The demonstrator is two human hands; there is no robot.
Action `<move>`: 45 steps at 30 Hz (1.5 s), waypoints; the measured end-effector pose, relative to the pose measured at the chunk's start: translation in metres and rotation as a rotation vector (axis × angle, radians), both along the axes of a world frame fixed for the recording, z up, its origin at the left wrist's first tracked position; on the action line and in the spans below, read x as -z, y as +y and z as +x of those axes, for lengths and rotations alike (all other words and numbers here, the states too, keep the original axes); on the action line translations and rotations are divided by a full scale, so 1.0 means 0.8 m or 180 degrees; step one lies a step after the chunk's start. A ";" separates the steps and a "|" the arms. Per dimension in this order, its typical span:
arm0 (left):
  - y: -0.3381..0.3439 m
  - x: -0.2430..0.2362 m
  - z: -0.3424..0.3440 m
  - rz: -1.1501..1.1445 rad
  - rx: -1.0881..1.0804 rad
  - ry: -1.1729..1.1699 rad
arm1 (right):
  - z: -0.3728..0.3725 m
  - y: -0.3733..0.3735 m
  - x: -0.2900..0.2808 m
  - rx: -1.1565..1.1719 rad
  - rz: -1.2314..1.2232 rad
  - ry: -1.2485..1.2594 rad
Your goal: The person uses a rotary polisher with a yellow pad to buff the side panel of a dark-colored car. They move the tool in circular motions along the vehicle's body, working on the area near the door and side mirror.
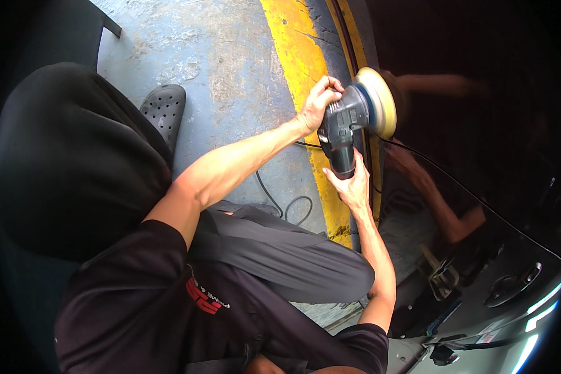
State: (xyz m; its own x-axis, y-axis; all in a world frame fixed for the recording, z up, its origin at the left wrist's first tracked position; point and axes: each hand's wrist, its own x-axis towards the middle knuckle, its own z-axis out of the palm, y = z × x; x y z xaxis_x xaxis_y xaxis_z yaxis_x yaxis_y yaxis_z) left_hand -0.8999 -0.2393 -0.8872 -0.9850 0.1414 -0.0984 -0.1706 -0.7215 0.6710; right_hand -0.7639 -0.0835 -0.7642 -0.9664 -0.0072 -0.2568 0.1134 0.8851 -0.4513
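A black power polisher [340, 128] with a pale yellow round pad [380, 103] on a blue backing is held in both my hands. My left hand [321, 105] is closed over the top of its head, close behind the pad. Lower down, my right hand [353, 184] wraps around the end of the handle. The pad faces the glossy dark car door panel [455, 124], at or very close to the paint; I cannot tell if they touch. My arms reflect in the panel.
A black cord [271, 196] loops over the worn blue-grey floor [212, 62], which has a yellow painted stripe [296, 37] beside the car. My bent knee [349, 277] is near the door. A door handle [514, 285] is at lower right, a black clog [165, 109] at left.
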 end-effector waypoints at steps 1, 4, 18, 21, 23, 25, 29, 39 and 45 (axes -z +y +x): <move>0.007 0.004 0.006 0.0026 0.0065 -0.0039 | 0.006 0.005 0.001 -0.0022 -0.0002 0.0014; 0.015 -0.006 0.025 0.0196 0.0233 -0.0115 | 0.028 0.020 0.008 0.0077 0.0051 0.0072; -0.036 -0.018 -0.049 -0.0055 -0.0114 -0.0008 | -0.048 -0.033 -0.010 0.0081 -0.0029 -0.0096; -0.057 -0.017 -0.080 -0.0089 -0.0274 0.0039 | -0.079 -0.058 -0.018 0.0059 -0.0088 -0.0121; -0.072 -0.012 -0.103 -0.0206 -0.0406 0.0084 | -0.104 -0.075 -0.022 0.0074 -0.0204 -0.0217; -0.088 -0.011 -0.128 -0.0332 -0.0505 0.0093 | -0.129 -0.098 -0.028 0.0098 -0.0207 -0.0249; -0.122 -0.018 -0.175 -0.0214 -0.0503 0.0048 | -0.169 -0.125 -0.023 0.0049 -0.0217 -0.0114; -0.167 -0.021 -0.249 -0.0337 -0.0577 0.0101 | -0.232 -0.170 -0.039 0.0080 -0.0132 -0.0207; -0.153 -0.051 -0.211 -0.0395 -0.0507 -0.0202 | -0.201 -0.155 -0.064 0.0170 -0.0148 -0.0417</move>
